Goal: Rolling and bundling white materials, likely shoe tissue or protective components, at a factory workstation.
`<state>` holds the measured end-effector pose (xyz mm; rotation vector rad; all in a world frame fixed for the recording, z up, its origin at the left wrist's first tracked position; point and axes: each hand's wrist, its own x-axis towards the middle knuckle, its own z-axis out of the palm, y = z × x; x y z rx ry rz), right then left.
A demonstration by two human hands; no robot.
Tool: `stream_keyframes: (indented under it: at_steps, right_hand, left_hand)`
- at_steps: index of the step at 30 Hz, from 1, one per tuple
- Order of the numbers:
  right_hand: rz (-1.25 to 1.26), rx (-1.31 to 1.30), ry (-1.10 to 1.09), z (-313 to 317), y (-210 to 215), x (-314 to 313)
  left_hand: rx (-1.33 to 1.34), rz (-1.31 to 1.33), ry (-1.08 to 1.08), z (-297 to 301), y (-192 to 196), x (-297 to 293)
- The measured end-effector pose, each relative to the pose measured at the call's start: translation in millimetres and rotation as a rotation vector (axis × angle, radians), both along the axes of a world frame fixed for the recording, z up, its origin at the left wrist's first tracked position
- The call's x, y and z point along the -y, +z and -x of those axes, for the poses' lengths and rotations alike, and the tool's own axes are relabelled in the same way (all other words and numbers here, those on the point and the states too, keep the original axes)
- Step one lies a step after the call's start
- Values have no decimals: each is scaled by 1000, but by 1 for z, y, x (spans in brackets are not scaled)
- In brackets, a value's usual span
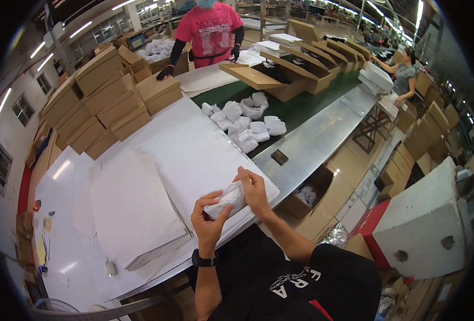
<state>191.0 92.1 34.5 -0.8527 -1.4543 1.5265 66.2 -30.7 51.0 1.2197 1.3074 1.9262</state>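
Observation:
Between my two hands is a small bundle wrapped in white paper [229, 200], held just above the near edge of the paper stack. My left hand [209, 218], with a dark watch on its wrist, grips the bundle's left end, fingers and thumb curled round it. At its right end my right hand [254, 190] pinches the wrapping. What lies inside the paper is hidden. Under and beyond my hands spreads a stack of large white sheets [194, 144]; a second, greyer pile of sheets [130, 198] lies to the left.
Several white wrapped bundles [245, 124] sit on the green conveyor [215, 98] ahead. Open cardboard boxes [295, 85] line it farther on. A small dark object [279, 156] rests on the metal ledge [314, 142]. Stacked boxes [108, 96] stand left, near a person in pink [207, 32].

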Motion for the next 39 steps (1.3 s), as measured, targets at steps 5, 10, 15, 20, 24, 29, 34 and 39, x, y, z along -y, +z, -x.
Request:
stream_keyframes:
  at_steps: [5,10,15,20,24,29,34,39]
  right_hand:
    - [-480,-286,-395,22,25,39]
    - [-636,-128,-328,20,34,60]
    - [-425,-118,-186,17,41,62]
    - [-47,-325,305,27,38,60]
    - [-473,-170,209,34,24,67]
    - [47,-497,27,37,15,54]
    - [-538,-167,-196,26,-8,27]
    - [-572,-78,147,7,-3,49]
  left_hand:
    - [-12,-123,163,11,7,-13]
    - [235,167,536,-1,28,-9]
    - [675,128,21,22,8,-2]
    - [798,272,-178,8,19,-6]
    - [528,165,-146,12,10,-8]
    - [619,154,-222,-15,-5,-4]
    - [263,223,129,-12,-16,-24]
    - [632,276,-70,36,-41,-29]
